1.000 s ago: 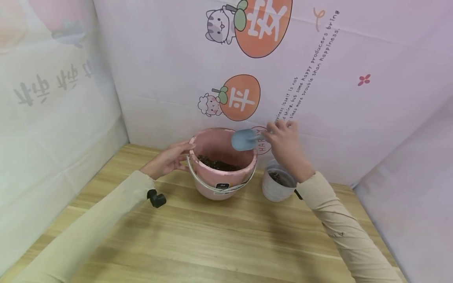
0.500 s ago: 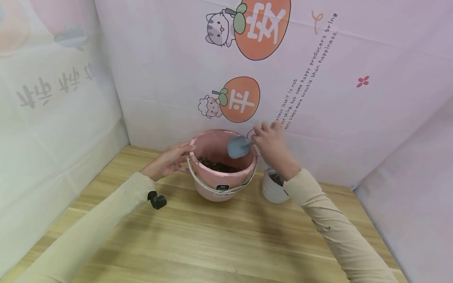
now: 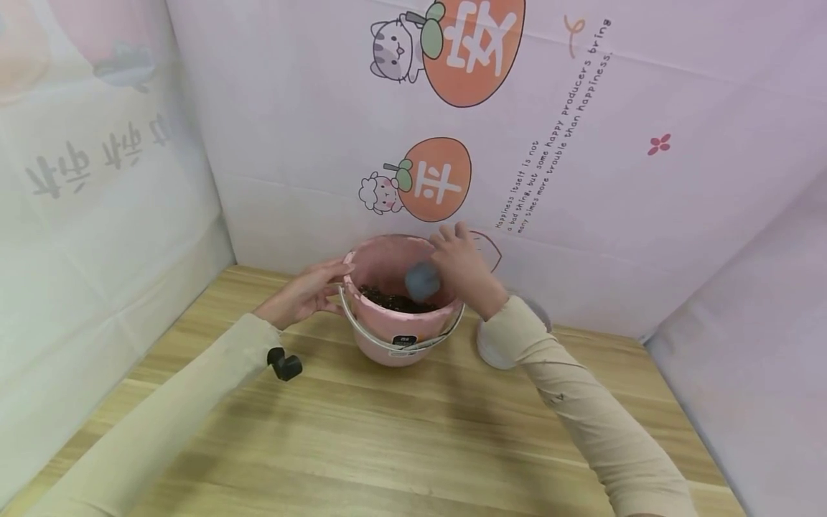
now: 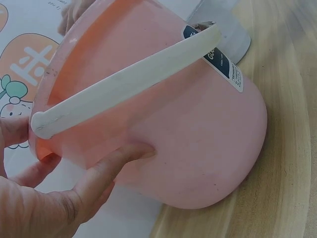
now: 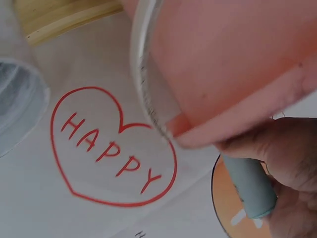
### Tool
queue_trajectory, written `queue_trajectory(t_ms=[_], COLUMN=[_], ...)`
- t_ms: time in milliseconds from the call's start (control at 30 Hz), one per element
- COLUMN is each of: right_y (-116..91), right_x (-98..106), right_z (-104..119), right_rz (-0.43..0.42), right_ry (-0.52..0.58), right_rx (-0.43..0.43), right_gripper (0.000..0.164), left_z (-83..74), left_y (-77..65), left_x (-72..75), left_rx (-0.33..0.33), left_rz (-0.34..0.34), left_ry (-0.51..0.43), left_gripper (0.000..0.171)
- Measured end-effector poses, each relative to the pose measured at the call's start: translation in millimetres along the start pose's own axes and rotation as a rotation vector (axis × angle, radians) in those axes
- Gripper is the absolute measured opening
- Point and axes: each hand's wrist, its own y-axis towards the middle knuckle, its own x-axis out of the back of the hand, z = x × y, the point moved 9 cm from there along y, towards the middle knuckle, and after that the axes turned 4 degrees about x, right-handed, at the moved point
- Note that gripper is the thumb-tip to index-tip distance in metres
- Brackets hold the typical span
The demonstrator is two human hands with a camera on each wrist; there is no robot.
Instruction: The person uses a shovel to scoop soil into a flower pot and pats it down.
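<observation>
A pink bucket with a white bail handle stands on the table, dark soil inside it. My left hand grips its left side, fingers at the rim and thumb pressed on the outer wall. Over the bucket's right rim, my right hand holds a small blue-grey hand trowel by its handle. The trowel's blade points down inside the bucket, close above the soil. A whitish plant pot stands to the right, partly hidden behind my right sleeve.
The wooden table extends in front of the bucket. A printed cloth hangs right behind the bucket and pot, with more cloth along both sides.
My right hand has moved left from near the pot to the bucket, and the trowel has dipped from above the rim down into it. The left hand stays on the bucket.
</observation>
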Motion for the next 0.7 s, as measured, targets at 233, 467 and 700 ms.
queue_trajectory(t_ms=[233,467,700], right_y=[7.0,9.1,9.8], right_x=[-29.9,-33.4,-33.6], right_z=[19.8,25.7,26.3], right_rz=[0.17,0.129,0.108], right_ry=[0.043,-0.061,-0.08], right_rx=[0.041,0.034,0.028], right_gripper=[0.023,0.017,0.017], left_z=[1.5,-1.0,-2.2], left_y=[1.9,1.0,0.6], left_x=[-3.1,-4.2,-3.2], left_rx=[0.0,-0.001,-0.003], left_rz=[0.018,0.014,0.009], left_ry=[-0.002,-0.012,-0.008], left_gripper=[0.06,0.059,0.059])
